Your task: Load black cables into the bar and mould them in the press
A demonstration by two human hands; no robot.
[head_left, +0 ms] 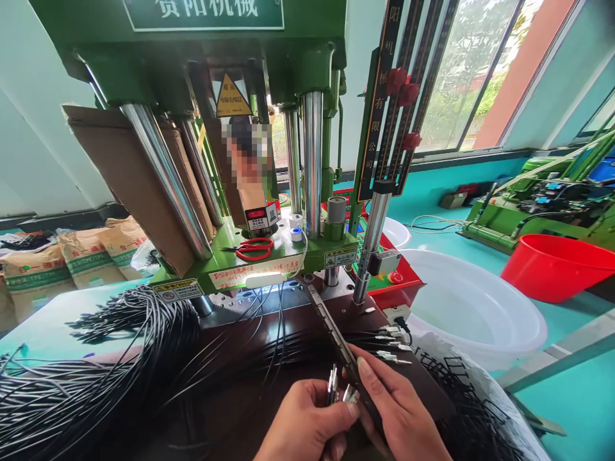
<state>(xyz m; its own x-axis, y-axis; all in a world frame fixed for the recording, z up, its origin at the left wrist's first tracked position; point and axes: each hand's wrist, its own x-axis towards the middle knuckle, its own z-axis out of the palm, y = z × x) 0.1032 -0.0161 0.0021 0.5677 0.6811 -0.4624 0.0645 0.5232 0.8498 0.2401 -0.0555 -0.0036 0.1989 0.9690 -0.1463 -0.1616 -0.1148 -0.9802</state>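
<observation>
My left hand (302, 426) is closed around a small bunch of black cables with silver metal plug tips (333, 383) that stick up past my fingers. My right hand (398, 410) is next to it, its fingers pinched on the plug tips and lying along a long dark metal fixture bar (331, 326) that runs from the machine toward me. Several more cables with silver plugs (391, 342) lie in a row to the right of the bar. A thick pile of black cables (96, 371) covers the dark work plate on my left.
A green vertical press machine (269, 160) with chrome columns stands right ahead; red scissors (254, 248) lie on its platen. A white plastic basin (475, 307) and red basin (552, 262) sit on the right. Brown sacks (72, 256) are stacked on the left. Another green machine (542, 205) is far right.
</observation>
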